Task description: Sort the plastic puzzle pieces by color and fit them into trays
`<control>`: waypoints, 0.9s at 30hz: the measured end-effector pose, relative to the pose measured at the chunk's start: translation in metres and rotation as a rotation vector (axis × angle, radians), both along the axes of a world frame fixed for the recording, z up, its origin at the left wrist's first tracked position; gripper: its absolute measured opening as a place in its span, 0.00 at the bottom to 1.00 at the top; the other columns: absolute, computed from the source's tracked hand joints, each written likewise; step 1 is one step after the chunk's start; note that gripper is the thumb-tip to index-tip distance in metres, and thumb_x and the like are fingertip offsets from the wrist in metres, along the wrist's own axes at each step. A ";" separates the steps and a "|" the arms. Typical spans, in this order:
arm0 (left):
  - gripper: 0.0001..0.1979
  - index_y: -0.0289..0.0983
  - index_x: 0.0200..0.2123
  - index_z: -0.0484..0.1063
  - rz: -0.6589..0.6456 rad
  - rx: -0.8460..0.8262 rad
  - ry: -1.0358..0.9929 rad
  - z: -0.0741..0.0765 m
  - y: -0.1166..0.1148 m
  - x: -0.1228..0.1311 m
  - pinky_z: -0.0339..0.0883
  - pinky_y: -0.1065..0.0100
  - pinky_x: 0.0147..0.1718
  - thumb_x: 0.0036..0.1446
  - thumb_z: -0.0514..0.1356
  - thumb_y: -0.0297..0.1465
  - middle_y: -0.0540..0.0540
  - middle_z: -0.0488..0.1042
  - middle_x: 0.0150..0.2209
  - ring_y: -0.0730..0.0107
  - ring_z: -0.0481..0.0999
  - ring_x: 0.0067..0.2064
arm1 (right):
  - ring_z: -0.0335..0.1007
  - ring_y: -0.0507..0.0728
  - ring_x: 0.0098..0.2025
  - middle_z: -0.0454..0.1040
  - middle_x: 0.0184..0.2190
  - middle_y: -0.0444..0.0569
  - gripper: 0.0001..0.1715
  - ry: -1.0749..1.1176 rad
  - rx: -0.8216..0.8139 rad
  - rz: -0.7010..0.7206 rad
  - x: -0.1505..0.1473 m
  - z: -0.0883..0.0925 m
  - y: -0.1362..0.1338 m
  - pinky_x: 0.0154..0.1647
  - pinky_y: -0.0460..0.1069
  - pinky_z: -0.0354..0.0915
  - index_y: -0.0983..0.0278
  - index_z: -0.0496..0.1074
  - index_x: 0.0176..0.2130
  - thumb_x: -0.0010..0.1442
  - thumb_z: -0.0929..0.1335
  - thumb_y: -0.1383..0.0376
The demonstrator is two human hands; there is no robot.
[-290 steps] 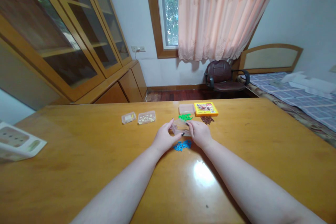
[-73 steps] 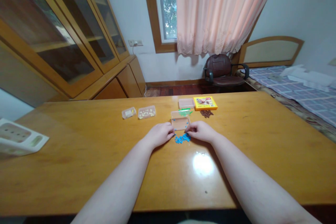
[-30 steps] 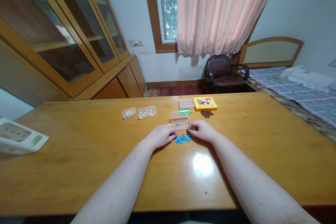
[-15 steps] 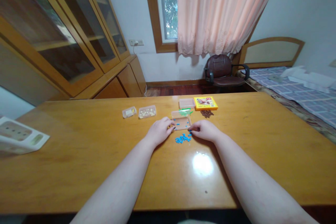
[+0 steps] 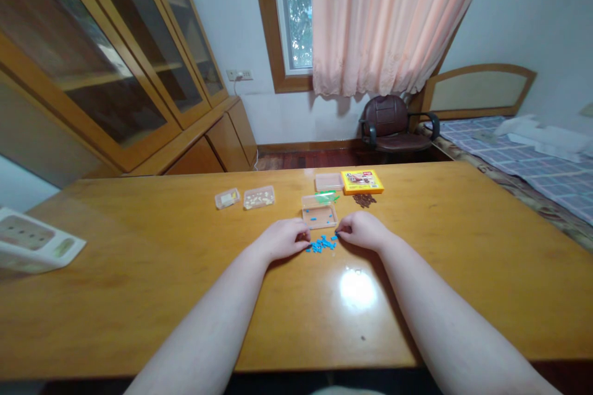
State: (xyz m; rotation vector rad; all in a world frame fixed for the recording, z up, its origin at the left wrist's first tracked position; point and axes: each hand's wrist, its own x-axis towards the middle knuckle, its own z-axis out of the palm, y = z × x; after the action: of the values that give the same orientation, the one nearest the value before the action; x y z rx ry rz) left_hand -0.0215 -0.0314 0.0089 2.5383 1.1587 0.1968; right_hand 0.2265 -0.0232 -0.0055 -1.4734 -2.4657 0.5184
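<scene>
A small heap of blue pieces (image 5: 321,244) lies on the wooden table (image 5: 139,259) between my hands. My left hand (image 5: 283,239) rests curled at the heap's left edge, fingertips pinched at the pieces. My right hand (image 5: 364,230) is curled at the heap's right edge, fingertips pinched on a blue piece. Just beyond the heap stands an open clear plastic box (image 5: 319,216) with a few blue pieces in it and its lid raised.
Green pieces (image 5: 330,197) and brown pieces (image 5: 364,199) lie behind the box, beside a closed clear box (image 5: 328,182) and a yellow box (image 5: 362,181). Two small clear boxes (image 5: 245,198) sit left. A white tray (image 5: 32,248) is at the far left.
My left hand has drawn back from the clear box to the left side of the blue heap. My right hand has stayed pinched at the heap's right edge.
</scene>
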 end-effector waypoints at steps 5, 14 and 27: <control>0.06 0.39 0.31 0.73 0.001 0.012 0.007 -0.003 0.003 -0.001 0.61 0.72 0.31 0.54 0.57 0.32 0.49 0.74 0.31 0.70 0.71 0.33 | 0.69 0.53 0.27 0.78 0.27 0.46 0.10 0.033 -0.014 0.015 -0.004 -0.001 0.000 0.28 0.46 0.57 0.59 0.78 0.32 0.51 0.66 0.65; 0.06 0.40 0.35 0.73 -0.011 0.009 -0.030 -0.003 0.000 -0.001 0.61 0.72 0.32 0.55 0.57 0.32 0.50 0.74 0.33 0.71 0.71 0.34 | 0.69 0.52 0.28 0.77 0.27 0.46 0.10 0.069 0.012 -0.019 -0.003 -0.002 0.000 0.28 0.46 0.57 0.60 0.77 0.31 0.53 0.66 0.63; 0.05 0.39 0.31 0.73 -0.010 0.043 -0.015 -0.008 0.003 0.001 0.61 0.73 0.31 0.55 0.56 0.30 0.50 0.74 0.32 0.72 0.71 0.33 | 0.68 0.52 0.27 0.77 0.26 0.47 0.09 0.033 0.056 -0.023 -0.001 0.001 0.000 0.28 0.46 0.56 0.61 0.77 0.30 0.52 0.66 0.64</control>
State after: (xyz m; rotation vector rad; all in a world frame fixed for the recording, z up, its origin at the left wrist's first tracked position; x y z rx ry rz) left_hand -0.0209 -0.0281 0.0011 2.5742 1.1483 0.2404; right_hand 0.2256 -0.0234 -0.0049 -1.4580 -2.4155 0.4621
